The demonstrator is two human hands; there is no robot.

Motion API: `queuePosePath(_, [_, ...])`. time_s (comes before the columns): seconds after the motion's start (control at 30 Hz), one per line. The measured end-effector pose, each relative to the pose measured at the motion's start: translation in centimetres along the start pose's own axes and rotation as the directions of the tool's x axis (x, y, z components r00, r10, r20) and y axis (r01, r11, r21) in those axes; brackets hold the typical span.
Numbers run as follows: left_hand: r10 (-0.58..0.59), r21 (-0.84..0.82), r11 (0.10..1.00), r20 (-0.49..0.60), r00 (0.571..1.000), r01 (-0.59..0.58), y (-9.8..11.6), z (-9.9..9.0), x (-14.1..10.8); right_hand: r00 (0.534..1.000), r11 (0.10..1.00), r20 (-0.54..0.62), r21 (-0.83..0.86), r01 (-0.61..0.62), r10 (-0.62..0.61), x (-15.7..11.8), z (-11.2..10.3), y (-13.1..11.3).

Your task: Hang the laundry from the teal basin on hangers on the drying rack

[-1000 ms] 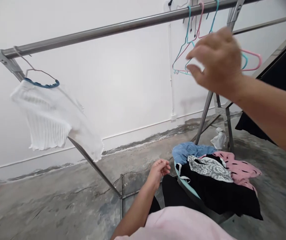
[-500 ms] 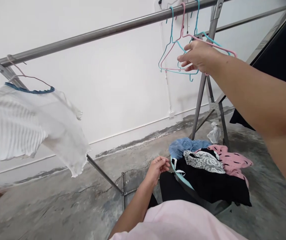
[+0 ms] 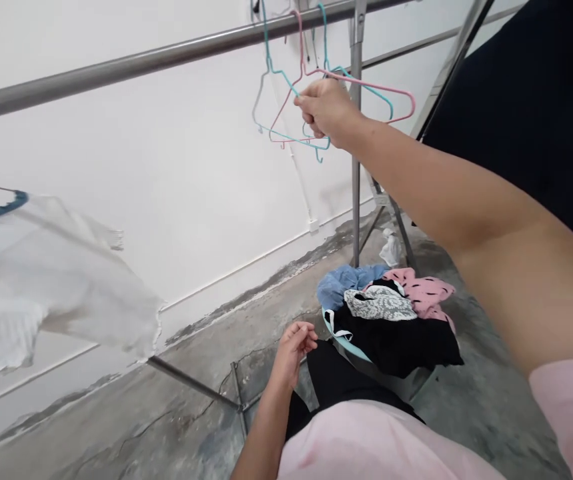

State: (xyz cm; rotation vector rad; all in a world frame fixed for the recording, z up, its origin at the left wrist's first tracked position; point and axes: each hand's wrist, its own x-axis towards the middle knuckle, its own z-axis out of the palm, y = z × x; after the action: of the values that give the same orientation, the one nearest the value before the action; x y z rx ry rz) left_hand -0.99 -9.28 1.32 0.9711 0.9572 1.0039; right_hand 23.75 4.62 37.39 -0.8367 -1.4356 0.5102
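Up at the rail, my right hand (image 3: 327,110) is closed, its thumb and fingers pinching the shoulder of a blue hanger (image 3: 268,53). Just behind that hand hang a pink hanger (image 3: 366,83) and another blue hanger (image 3: 325,40), both hooked on the metal rail (image 3: 166,57). My left hand (image 3: 296,341) is held low in front of my body, fingers curled in, with nothing visible in it. Beside it stands a light-blue basin (image 3: 353,348) heaped with clothes: black cloth (image 3: 391,347), a white-patterned piece (image 3: 380,304), blue cloth (image 3: 341,285) and pink cloth (image 3: 429,297).
A white top (image 3: 76,267) with a blue neckline hangs at the left. Metal rack legs (image 3: 356,200) stand behind the basin, and a low bar (image 3: 193,383) runs near the floor. Large dark cloth (image 3: 526,113) fills the upper right. A white wall lies behind.
My right hand has closed its fingers onto the blue hanger's shoulder. The view has shifted right, so the rack and white top sit further left. My left hand stays low and curled.
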Motion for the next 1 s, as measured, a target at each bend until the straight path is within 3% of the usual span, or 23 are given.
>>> queuePosePath(0.13, [-0.013,0.004,1.0,0.021,1.0,0.012,-0.2,0.1,0.4,0.998,0.999,-0.043,-0.004,0.052,-0.052,-0.6,0.7,-1.4])
queuePosePath(0.23, [-0.005,-0.001,1.0,0.013,1.0,0.005,0.0,-0.1,0.3,0.994,0.994,-0.062,0.055,0.091,-0.088,-3.5,0.3,-1.4])
queuePosePath(0.37, [0.009,-0.013,1.0,-0.014,1.0,-0.009,-0.1,-0.9,0.0,0.942,0.926,-0.114,0.181,0.332,-0.316,-12.3,-1.9,3.0])
queuePosePath(0.43, [0.0,-0.003,1.0,-0.024,1.0,0.0,-0.3,-1.4,-0.1,0.877,0.898,-0.293,0.107,0.427,-0.382,-17.6,-2.9,6.7])
queuePosePath(0.47, [-0.01,0.005,1.0,-0.028,1.0,0.011,-0.4,-1.5,-0.1,0.851,0.914,-0.385,0.045,0.404,-0.358,-20.1,-3.1,8.6])
queuePosePath(0.5, [-0.026,0.013,1.0,-0.032,0.999,0.027,-0.6,-1.6,-0.1,0.854,0.943,-0.44,0.05,0.33,-0.276,-22.3,-3.2,10.5])
queuePosePath(0.53, [-0.043,0.019,0.999,-0.035,0.998,0.044,-0.8,-1.6,-0.2,0.894,0.968,-0.424,0.123,0.217,-0.146,-24.3,-3.1,12.3])
queuePosePath(0.6, [-0.067,0.026,0.997,-0.032,0.997,0.068,-1.1,-1.5,-0.2,0.951,0.937,-0.26,0.342,-0.074,0.169,-27.2,-2.3,15.2])
queuePosePath(0.63, [-0.072,0.029,0.997,-0.021,0.997,0.073,-1.2,-1.4,-0.2,0.944,0.873,-0.127,0.434,-0.222,0.304,-28.1,-1.8,16.2])
queuePosePath(0.7, [-0.068,0.033,0.997,0.011,0.998,0.067,-1.3,-1.1,-0.2,0.886,0.737,0.1,0.517,-0.435,0.453,-29.0,-0.8,17.2])
queuePosePath(0.73, [-0.063,0.033,0.998,0.026,0.998,0.062,-1.3,-1.1,-0.2,0.863,0.703,0.166,0.518,-0.488,0.477,-29.1,-0.5,17.3])
queuePosePath(0.8, [-0.057,0.031,0.998,0.035,0.998,0.056,-1.4,-0.9,-0.2,0.865,0.724,0.171,0.486,-0.49,0.472,-29.0,-0.6,17.0])
queuePosePath(0.9, [-0.07,0.035,0.997,-0.004,0.998,0.07,-1.4,-0.8,-0.2,0.919,0.887,-0.098,0.319,-0.333,0.381,-28.4,-2.1,16.4])
queuePosePath(0.97, [-0.081,0.035,0.996,-0.02,0.996,0.082,-1.4,-0.8,-0.1,0.92,0.973,-0.328,-0.014,-0.231,0.213,-28.2,-3.6,16.7])
queuePosePath(1.0, [-0.087,0.035,0.996,-0.019,0.996,0.087,-1.4,-0.8,-0.1,0.914,0.949,-0.385,-0.222,-0.223,0.124,-28.1,-4.3,17.2])
